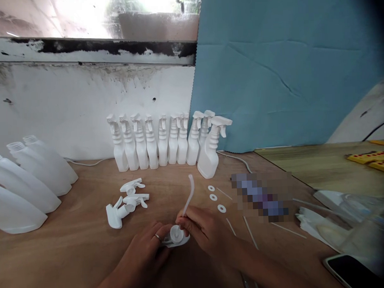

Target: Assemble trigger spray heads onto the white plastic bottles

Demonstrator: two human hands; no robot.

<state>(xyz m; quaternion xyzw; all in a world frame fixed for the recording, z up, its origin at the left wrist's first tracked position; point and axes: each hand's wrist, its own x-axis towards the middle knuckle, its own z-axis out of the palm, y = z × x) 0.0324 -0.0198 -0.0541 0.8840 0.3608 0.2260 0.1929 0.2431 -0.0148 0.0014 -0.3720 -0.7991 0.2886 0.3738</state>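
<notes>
Low at the centre of the head view, my left hand (148, 244) is closed around a white trigger spray head (176, 234), its round collar facing up. Just beside the collar, my right hand (207, 230) pinches a thin translucent dip tube (190, 190), whose free end sticks upward with a slight bend. Whether the tube's lower end touches the spray head is hidden by my fingers. Left of my hands lie several loose trigger spray heads (131, 202). To the right are three white ring washers (213, 197) and several thin tubes (250, 232).
Along the wall stands a row of white spray bottles (163, 151) with heads on. Open bottles without heads (48, 167) stand at the left. On the right are a blurred-out object (261, 196), clear plastic bags (329, 223) and a phone (350, 271). A cable (237, 157) runs behind.
</notes>
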